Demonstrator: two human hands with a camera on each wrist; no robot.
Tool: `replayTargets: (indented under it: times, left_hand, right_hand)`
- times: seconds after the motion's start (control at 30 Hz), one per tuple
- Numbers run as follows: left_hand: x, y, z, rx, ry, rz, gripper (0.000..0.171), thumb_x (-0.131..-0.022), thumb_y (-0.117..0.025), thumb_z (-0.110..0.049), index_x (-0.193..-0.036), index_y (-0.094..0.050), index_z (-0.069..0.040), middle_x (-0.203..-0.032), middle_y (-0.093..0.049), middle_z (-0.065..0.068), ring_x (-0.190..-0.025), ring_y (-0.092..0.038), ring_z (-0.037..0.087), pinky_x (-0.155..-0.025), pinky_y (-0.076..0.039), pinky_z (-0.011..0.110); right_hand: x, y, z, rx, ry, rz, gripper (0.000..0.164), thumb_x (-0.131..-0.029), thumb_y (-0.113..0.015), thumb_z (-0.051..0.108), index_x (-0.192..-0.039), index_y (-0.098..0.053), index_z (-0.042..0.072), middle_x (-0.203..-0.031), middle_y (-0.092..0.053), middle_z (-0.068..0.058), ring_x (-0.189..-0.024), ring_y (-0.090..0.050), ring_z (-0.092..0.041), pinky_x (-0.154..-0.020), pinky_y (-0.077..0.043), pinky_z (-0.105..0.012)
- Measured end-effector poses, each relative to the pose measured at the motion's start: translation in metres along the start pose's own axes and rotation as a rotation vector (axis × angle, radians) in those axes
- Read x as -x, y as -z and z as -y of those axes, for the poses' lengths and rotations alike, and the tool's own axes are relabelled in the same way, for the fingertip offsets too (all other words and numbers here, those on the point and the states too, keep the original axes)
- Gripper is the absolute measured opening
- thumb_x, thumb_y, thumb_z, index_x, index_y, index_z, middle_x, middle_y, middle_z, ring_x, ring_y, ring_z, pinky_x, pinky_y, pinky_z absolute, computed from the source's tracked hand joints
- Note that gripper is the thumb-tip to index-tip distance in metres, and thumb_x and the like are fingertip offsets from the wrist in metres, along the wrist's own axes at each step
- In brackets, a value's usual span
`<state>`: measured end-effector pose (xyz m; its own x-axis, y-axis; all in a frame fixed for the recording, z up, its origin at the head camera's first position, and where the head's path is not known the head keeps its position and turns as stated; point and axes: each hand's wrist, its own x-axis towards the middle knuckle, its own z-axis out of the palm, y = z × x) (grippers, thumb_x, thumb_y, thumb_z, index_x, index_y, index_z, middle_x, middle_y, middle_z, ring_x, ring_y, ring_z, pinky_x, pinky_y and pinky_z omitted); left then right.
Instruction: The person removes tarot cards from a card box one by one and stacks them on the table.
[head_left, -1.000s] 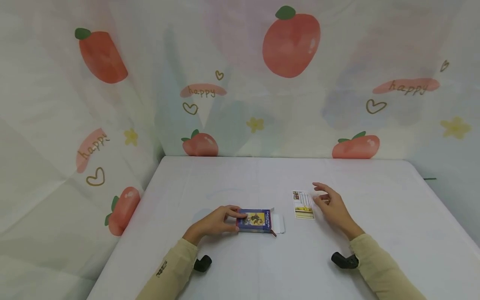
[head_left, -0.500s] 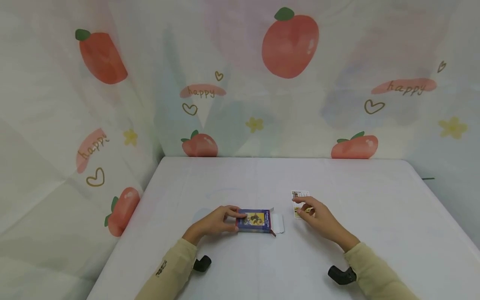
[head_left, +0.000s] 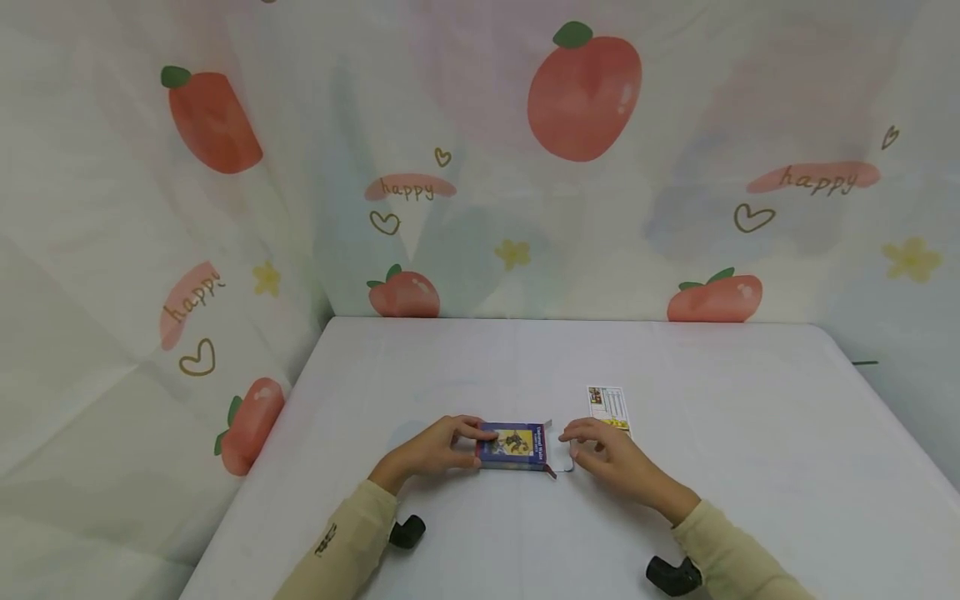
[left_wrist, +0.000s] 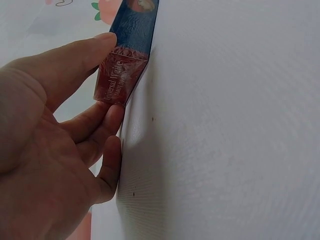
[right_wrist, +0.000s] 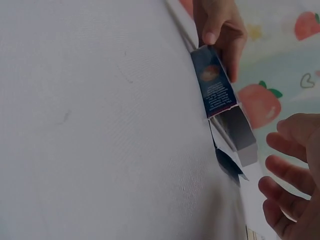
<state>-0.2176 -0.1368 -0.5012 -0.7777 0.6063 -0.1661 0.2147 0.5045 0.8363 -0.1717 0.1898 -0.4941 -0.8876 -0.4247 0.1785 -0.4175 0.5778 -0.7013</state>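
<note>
A blue tarot deck box (head_left: pixel 512 447) lies flat on the white table. My left hand (head_left: pixel 431 447) grips its left end between thumb and fingers; in the left wrist view, the red end of the box (left_wrist: pixel 120 82) shows close beside the fingertips. The box's right end stands open, with a white flap (head_left: pixel 557 457) folded out. My right hand (head_left: pixel 618 463) is just right of that flap, fingers loosely bent and nothing held. In the right wrist view, the opening (right_wrist: pixel 236 127) faces the right hand (right_wrist: pixel 295 175). Whether cards lie inside is hidden.
A printed card (head_left: pixel 609 403) lies on the table behind the right hand, its lower part covered by the hand. Black wrist-camera mounts (head_left: pixel 407 532) stick out from both sleeves. A fruit-patterned cloth (head_left: pixel 585 242) hangs along the table's back and left.
My right hand has moved left and nearer, from beside the printed card, across it, to the box's open flap. My left hand keeps its grip on the box.
</note>
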Motion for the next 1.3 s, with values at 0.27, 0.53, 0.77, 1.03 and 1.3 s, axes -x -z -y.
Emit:
replayTargets:
  times: [0.27,0.53,0.77,1.03,1.3]
  left_hand:
    - [0.000,0.000,0.000,-0.008,0.001,0.002,0.047,-0.089,-0.077,-0.013,-0.135,-0.067,-0.019,-0.151,-0.052,0.012,-0.148,-0.037,0.036,-0.121,-0.031,0.057]
    - [-0.001,0.000,0.001,-0.004,-0.008,0.001,0.047,-0.089,-0.077,-0.013,-0.135,-0.066,-0.018,-0.152,-0.050,0.014,-0.148,-0.037,0.037,-0.120,-0.032,0.057]
    - [-0.001,0.000,0.002,-0.008,-0.016,0.002,0.047,-0.089,-0.077,-0.012,-0.135,-0.066,-0.017,-0.151,-0.051,0.014,-0.147,-0.039,0.037,-0.119,-0.034,0.057]
    - [-0.001,-0.001,0.002,-0.011,-0.011,0.002,0.047,-0.089,-0.076,-0.012,-0.135,-0.066,-0.017,-0.151,-0.051,0.014,-0.147,-0.039,0.036,-0.119,-0.034,0.056]
    - [0.000,0.000,0.000,0.004,-0.004,0.000,0.047,-0.089,-0.076,-0.012,-0.135,-0.066,-0.017,-0.151,-0.051,0.014,-0.146,-0.040,0.036,-0.118,-0.036,0.055]
  right_hand:
    - [-0.003,-0.004,0.003,0.026,0.052,0.046,0.018,-0.095,-0.068,0.012,-0.112,-0.074,0.009,-0.126,-0.067,-0.014,-0.115,-0.064,-0.035,-0.083,-0.055,-0.032]
    - [-0.008,-0.006,0.003,0.017,0.068,0.078,0.019,-0.095,-0.068,0.011,-0.112,-0.073,0.006,-0.123,-0.068,-0.015,-0.108,-0.066,-0.033,-0.083,-0.057,-0.033]
    - [-0.011,-0.011,-0.001,0.013,0.054,0.094,0.021,-0.094,-0.067,0.009,-0.113,-0.073,0.004,-0.120,-0.070,-0.013,-0.103,-0.067,-0.029,-0.086,-0.056,-0.032]
    - [-0.012,-0.018,-0.006,0.037,0.052,0.104,0.025,-0.094,-0.067,0.010,-0.118,-0.072,0.004,-0.123,-0.070,-0.014,-0.108,-0.068,-0.034,-0.088,-0.056,-0.034]
    - [-0.014,-0.022,-0.006,0.058,0.022,0.107,0.031,-0.094,-0.067,0.012,-0.124,-0.069,0.003,-0.127,-0.066,-0.016,-0.110,-0.066,-0.034,-0.091,-0.056,-0.041]
